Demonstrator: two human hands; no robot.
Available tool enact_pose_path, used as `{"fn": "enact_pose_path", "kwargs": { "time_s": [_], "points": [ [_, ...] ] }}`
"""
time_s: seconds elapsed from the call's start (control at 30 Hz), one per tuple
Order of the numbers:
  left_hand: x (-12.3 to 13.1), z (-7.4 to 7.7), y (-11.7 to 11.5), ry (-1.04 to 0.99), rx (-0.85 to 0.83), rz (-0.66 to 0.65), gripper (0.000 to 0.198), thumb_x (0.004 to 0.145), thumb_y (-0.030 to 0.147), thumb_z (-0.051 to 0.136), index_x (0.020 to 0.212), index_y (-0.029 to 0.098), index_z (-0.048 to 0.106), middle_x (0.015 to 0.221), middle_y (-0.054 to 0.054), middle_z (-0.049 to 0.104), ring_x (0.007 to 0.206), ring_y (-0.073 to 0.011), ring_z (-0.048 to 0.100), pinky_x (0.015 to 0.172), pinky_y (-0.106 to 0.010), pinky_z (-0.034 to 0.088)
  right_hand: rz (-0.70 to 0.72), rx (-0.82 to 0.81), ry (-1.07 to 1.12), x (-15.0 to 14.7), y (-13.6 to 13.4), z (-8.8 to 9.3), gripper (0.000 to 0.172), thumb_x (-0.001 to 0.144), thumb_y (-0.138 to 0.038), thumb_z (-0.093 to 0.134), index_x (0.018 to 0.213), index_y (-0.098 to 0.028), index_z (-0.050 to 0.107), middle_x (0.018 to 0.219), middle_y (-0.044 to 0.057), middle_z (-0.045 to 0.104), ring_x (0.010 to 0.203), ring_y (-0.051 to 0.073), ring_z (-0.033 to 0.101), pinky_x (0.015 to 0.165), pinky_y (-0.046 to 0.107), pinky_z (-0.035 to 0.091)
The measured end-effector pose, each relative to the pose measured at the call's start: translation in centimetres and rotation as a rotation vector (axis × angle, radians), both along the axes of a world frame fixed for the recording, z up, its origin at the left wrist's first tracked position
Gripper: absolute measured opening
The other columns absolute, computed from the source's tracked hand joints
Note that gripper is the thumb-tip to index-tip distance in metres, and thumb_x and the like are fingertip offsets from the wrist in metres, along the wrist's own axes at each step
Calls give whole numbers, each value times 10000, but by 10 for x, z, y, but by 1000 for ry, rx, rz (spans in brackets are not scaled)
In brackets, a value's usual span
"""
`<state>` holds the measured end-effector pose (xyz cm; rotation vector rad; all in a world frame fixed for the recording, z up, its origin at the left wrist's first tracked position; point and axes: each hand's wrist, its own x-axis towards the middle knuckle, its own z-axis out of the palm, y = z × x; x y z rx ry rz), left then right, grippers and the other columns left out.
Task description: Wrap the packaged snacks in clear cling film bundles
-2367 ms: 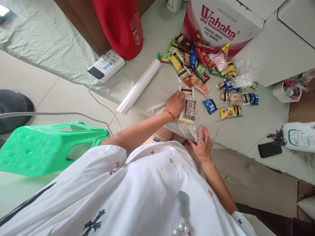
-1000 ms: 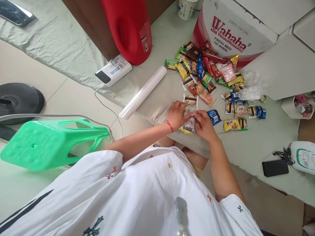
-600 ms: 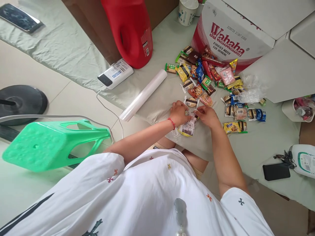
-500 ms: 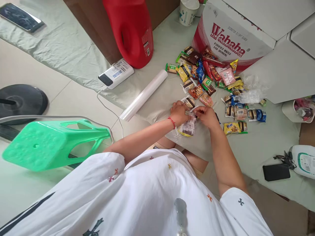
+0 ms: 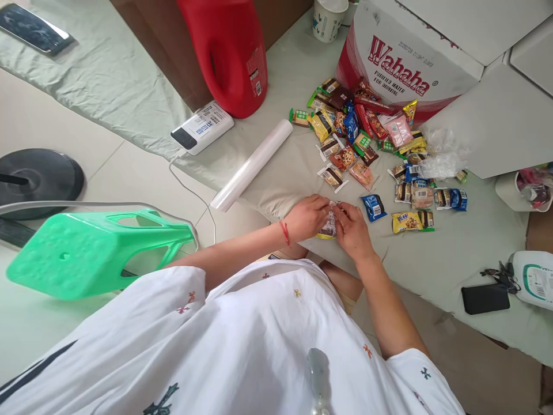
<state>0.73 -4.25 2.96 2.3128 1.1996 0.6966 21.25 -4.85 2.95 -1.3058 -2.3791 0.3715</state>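
Note:
My left hand and my right hand are closed from either side on a small clear plastic bag of wrapped snacks, held just above the pale green cloth. Only a narrow strip of the bag shows between my fingers. A red string circles my left wrist. A brown snack packet lies on the cloth just beyond my hands, and a blue snack packet lies to the right of them.
A heap of wrapped snacks lies before a Wahaha carton. A roll of plastic film, a white device, a red jug, a paper cup, a black phone and a green stool surround me.
My right hand came up from the bag's open end to meet my left hand. Both hands then drew the bag nearer to me, uncovering the brown packet beyond them.

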Motion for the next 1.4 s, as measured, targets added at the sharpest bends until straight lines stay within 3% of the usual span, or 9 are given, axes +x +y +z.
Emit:
{"fn": "enact_pose_path", "kwargs": {
  "time_s": [0.1,0.2,0.33,0.5,0.73,0.97,1.13,1.23,1.4],
  "points": [
    [-8,0,-31,175,64,-55,764,943,587,588,1490,56,532,1578,-288,478,1436,-415,471,1209,-628,279,-20,7,3,-1,-5,-5,477,1000,-157,462,1440,-216,635,1345,164,624,1156,297,578,1028,504,531],
    [-5,-4,-48,327,60,-42,840,930,511,662,1575,34,415,1663,-295,355,1534,-420,371,1252,-669,174,-2,-14,62,3,-2,-3,490,977,-121,451,1414,-219,651,1349,157,633,1200,285,596,1055,497,536],
    [2,-12,-52,368,75,-22,720,985,380,614,1588,46,407,1666,-274,361,1541,-393,390,1256,-651,217,45,-43,67,7,7,5,647,909,-31,431,1501,-253,573,1493,105,590,1404,274,519,1195,536,437],
    [6,-20,-56,273,102,40,583,1043,286,464,1584,74,420,1629,-247,444,1548,-348,401,1274,-632,226,210,-232,-17,1,0,1,892,843,19,435,1683,-236,275,1724,81,320,1627,264,217,1313,574,260],
    [39,-34,-61,98,117,168,787,931,287,556,1583,-77,309,1661,-381,264,1611,-453,186,1269,-637,282,87,-436,267,-10,-17,-12,956,871,-44,431,1717,-272,49,1783,22,110,1654,191,52,1362,513,120],
    [23,-23,-39,-64,-45,207,561,972,163,457,1526,75,479,1613,-278,448,1580,-364,338,1280,-619,296,64,-728,805,1,-30,15,872,907,-248,527,1695,-304,158,1745,42,268,1617,201,255,1324,502,271],
    [6,12,-24,-663,-477,331,517,1047,338,390,1522,163,490,1481,-157,628,1381,-276,595,1185,-474,475,-353,-652,1008,19,-43,16,691,990,-558,542,1581,-224,412,1624,175,473,1454,273,536,1222,561,419],
    [21,25,-26,-1060,-810,264,566,1026,419,445,1537,176,473,1445,-143,656,1296,-280,657,1094,-471,544,-429,-775,1188,6,-51,7,707,955,-703,531,1454,-202,551,1513,194,590,1368,295,613,1125,556,515],
    [47,25,-34,-1170,-1025,180,626,856,491,737,1389,181,628,1420,-134,669,1355,-322,602,1132,-471,497,-647,-664,1414,-21,-55,6,580,850,-562,762,1318,-252,619,1369,87,702,1241,241,684,1069,445,556]
  ]
}}
